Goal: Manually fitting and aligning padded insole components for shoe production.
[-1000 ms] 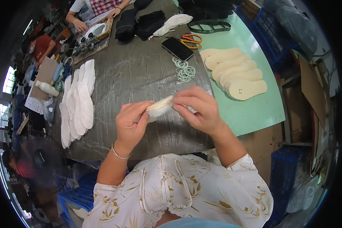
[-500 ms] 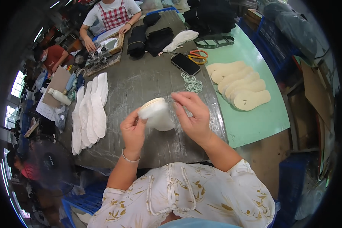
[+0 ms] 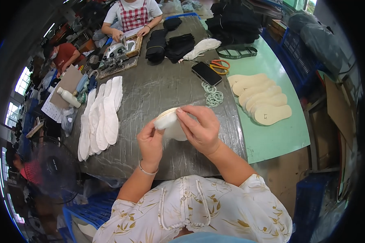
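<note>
Five tan insoles (image 3: 258, 98), one phone (image 3: 207, 73)

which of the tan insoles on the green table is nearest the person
The tan insole at the near end of the fanned row; the other tan insoles lie farther up the green table, toward the scissors.

Your left hand (image 3: 150, 141): pinches the near edge of the white insole (image 3: 171, 124).
Your right hand (image 3: 200, 128): fingers curled over the insole's top.
Table (image 3: 158, 93): white insoles (image 3: 99, 117) stacked left, tan insoles (image 3: 261, 99) right, phone (image 3: 207, 73) beyond.
</note>
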The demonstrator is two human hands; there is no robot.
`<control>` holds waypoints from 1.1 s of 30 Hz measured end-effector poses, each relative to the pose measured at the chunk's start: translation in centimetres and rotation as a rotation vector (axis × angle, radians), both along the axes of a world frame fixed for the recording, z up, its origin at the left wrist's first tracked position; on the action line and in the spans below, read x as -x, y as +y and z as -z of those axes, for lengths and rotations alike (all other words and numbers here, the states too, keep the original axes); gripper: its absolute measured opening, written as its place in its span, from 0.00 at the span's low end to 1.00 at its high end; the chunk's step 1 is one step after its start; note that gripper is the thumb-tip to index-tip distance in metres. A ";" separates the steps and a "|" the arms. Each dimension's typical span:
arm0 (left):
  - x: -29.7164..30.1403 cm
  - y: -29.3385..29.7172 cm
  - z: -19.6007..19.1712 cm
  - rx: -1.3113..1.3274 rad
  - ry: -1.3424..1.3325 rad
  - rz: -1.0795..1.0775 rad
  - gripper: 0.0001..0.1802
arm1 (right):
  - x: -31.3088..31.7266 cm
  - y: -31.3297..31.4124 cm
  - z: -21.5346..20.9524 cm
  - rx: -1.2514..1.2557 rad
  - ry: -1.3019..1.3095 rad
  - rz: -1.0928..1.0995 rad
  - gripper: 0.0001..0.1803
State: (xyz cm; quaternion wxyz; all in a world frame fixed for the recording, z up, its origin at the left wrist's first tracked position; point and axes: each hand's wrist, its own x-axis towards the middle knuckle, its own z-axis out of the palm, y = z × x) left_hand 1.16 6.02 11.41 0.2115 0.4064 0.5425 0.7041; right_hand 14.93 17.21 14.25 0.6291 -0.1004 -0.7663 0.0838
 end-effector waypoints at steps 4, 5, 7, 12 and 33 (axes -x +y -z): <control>0.0 0.0 0.6 -0.040 0.030 -0.037 0.13 | 0.3 0.1 -0.3 -0.082 -0.011 0.078 0.18; -0.1 -0.1 0.6 -0.044 0.028 -0.041 0.13 | 0.3 0.1 -0.3 -0.081 -0.027 0.084 0.18; -0.2 -0.2 0.5 -0.038 0.048 -0.045 0.14 | 0.3 -0.1 -0.3 -0.089 -0.035 0.106 0.18; -0.3 -0.2 0.4 -0.076 0.055 -0.040 0.14 | 0.7 0.1 -0.7 -0.045 -0.014 0.026 0.17; -0.4 0.1 0.3 -0.045 0.043 -0.095 0.13 | 0.9 -0.5 -0.7 -0.051 -0.151 -0.046 0.22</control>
